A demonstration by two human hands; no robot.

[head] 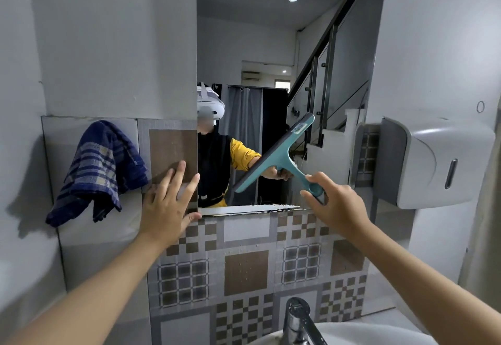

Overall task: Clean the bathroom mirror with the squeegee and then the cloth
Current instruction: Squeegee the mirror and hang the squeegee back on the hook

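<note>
The teal squeegee (276, 155) lies tilted against the mirror (257, 60), blade running from lower left to upper right. Its handle end sits in the fingers of the right hand (334, 203), which grips it. The left hand (168, 203) presses open and flat on the tiled wall (245, 266) beside the mirror's lower left corner. The blue checked cloth (99, 168) hangs further left.

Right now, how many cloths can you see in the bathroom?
1. A blue checked cloth hangs on the tiled wall to the left of the mirror, beside the left hand. Others may be out of view.
</note>
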